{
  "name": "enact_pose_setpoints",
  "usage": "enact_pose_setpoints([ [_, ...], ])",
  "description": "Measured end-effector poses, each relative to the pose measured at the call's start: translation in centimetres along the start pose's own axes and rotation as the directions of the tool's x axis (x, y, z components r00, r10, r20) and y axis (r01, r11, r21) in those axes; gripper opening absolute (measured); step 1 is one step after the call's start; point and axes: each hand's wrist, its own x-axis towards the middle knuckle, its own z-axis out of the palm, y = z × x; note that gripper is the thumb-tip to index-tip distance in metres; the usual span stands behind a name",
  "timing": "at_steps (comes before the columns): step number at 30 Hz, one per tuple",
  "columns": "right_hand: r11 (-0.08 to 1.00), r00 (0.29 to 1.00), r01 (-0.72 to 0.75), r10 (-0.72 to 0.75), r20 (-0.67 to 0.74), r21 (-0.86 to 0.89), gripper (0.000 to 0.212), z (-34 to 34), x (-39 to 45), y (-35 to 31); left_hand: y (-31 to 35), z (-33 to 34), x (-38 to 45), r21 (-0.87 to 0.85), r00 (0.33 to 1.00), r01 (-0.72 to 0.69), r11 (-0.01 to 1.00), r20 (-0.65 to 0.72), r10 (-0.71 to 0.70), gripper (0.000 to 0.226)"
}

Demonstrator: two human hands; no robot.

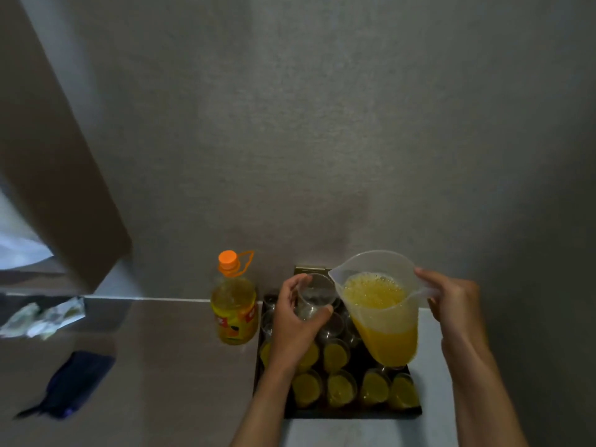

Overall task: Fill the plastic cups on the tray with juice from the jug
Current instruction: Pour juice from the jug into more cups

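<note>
Nearest: filled cups (338, 387) in tray (354, 413), front rows done. Farther in, my left hand (292, 321) lifts empty cup (314, 296) above tray — fingers (322, 312) wrapped round thin wall; flimsy, squeeze lightly or it buckles. My right hand (453, 304) clamped on jug (380, 304) handle, spout tipped at cup rim. Jug about half full — heavy, sloshy; likely needs slow tilt. Beyond, on surface, juice bottle (233, 309), capped.

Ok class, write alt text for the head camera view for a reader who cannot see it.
A person's right hand tilts a jug of orange juice toward an empty plastic cup held in the left hand, above a dark tray of cups. A juice bottle stands beside the tray.
</note>
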Motion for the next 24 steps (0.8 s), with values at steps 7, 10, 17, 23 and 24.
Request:
enact_pose_setpoints([
  [7,0.995,0.999,0.023,-0.021,0.024,-0.098,0.057,1.6,-0.6,-1.1,0.8,-2.6,-0.2,-0.017,1.0,-0.005,1.0,-0.011,0.005,0.065],
  [10,0.991,0.999,0.038,-0.034,0.032,-0.131,0.064,2.1,-0.7,-1.4,0.9,-2.9,-0.6,-0.022,1.0,0.01,1.0,-0.001,-0.01,0.064],
  [17,0.957,0.994,0.085,-0.064,0.084,-0.277,0.058,2.6,-1.0,-2.4,1.2,-2.4,-1.3,-0.011,0.999,0.033,0.999,0.04,-0.033,0.062],
  [23,0.918,0.989,0.137,-0.105,0.105,-0.373,0.078,2.7,-0.9,-2.8,1.2,-2.2,-1.4,0.015,0.998,0.028,0.999,0.05,-0.029,0.061],
  [24,0.914,0.988,0.142,-0.109,0.107,-0.38,0.081,2.7,-0.9,-2.8,1.2,-2.2,-1.4,0.019,0.998,0.024,1.0,0.054,-0.025,0.061],
])
